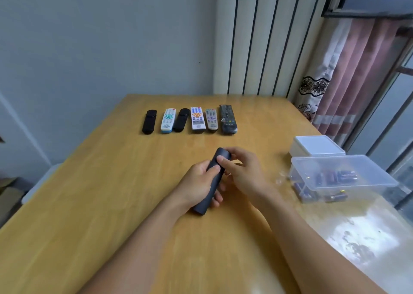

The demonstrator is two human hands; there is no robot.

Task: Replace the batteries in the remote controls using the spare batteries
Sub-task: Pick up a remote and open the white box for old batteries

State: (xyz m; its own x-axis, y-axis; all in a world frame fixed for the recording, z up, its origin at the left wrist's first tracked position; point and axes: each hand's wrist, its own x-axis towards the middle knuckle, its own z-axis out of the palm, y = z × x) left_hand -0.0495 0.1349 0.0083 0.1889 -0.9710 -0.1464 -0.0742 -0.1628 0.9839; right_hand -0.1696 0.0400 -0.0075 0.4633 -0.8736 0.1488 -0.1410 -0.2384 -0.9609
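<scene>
dark remote (212, 179) gripped in left hand (197, 185), right hand (242, 170) pinching its top.

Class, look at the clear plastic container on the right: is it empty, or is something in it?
Not empty. Through the wall of the clear plastic container, several dark blue batteries lie loose on its floor.

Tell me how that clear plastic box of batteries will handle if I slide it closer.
The clear plastic box looks thin-walled, so it may flex if squeezed. The batteries lie loose inside and will probably roll and shift their weight as it moves. On the glossy wooden table it should slide easily rather than tip, being low and wide.
</scene>
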